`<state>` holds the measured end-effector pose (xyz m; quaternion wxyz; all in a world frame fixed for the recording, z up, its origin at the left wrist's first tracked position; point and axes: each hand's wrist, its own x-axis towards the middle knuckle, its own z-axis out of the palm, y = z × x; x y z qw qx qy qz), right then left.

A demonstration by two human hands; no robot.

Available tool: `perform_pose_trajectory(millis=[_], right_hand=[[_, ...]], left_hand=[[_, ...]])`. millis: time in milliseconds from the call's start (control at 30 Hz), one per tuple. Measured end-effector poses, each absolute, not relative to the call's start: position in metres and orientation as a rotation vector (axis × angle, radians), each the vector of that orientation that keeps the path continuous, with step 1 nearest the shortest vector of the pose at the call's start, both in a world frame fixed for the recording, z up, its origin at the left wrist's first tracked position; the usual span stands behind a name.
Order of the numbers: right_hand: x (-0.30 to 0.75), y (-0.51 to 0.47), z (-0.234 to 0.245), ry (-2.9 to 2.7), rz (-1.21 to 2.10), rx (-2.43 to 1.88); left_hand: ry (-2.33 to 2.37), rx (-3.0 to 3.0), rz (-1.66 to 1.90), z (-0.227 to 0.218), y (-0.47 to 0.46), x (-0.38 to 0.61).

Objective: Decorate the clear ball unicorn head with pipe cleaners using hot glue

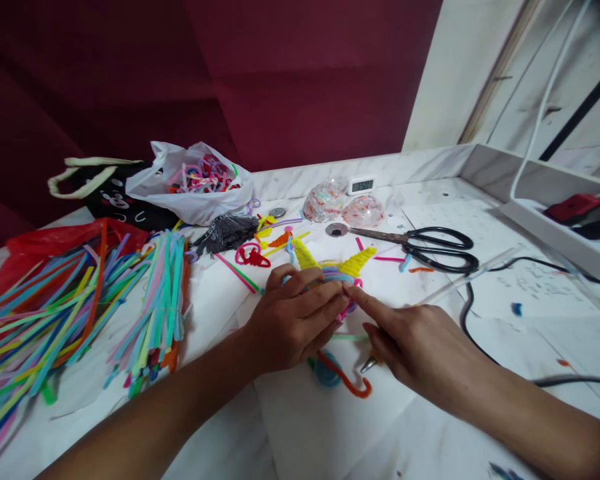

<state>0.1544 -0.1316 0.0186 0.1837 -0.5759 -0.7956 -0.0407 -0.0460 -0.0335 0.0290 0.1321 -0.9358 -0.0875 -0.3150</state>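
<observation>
A pipe-cleaner craft with two yellow pointed horns and pale purple and blue bands lies in the middle of the table. My left hand is closed over its near left side, hiding much of it. The index finger of my right hand stretches out and touches the craft's right side, beside my left fingertips. Its thumb is apart from that finger. A metal-tipped tool shows just below my right hand, mostly hidden. Below my left hand lie a hooked orange pipe cleaner and a blue coil.
Loose pipe cleaners and a bundle lie at left. Behind stand a white bag of scraps and a black bag. Black-handled scissors, clear domes and a small digital display sit beyond my hands. A black cable crosses right.
</observation>
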Motion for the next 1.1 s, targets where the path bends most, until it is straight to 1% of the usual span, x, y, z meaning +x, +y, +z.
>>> perform_pose_trajectory(millis=[133, 367, 467, 1100], right_hand=[[0.1537, -0.1312, 0.0185, -2.201, -0.016, -1.632], [0.1537, -0.1342, 0.0210, -2.075, 0.378, -1.692], [0.1528, -0.1336, 0.0216, -2.044, 0.456, -1.693], [0.1528, -0.1333, 0.0164, -2.115, 0.254, -1.688]], left_hand=[[-0.243, -2.717, -0.927, 0.0289, -0.0332, -0.0454], [-0.231, -2.732, -0.934, 0.0275, -0.0327, -0.0457], [-0.214, -2.754, -0.936, 0.0265, -0.0317, -0.0463], [-0.128, -2.890, -0.888, 0.0311, -0.0296, -0.0441]])
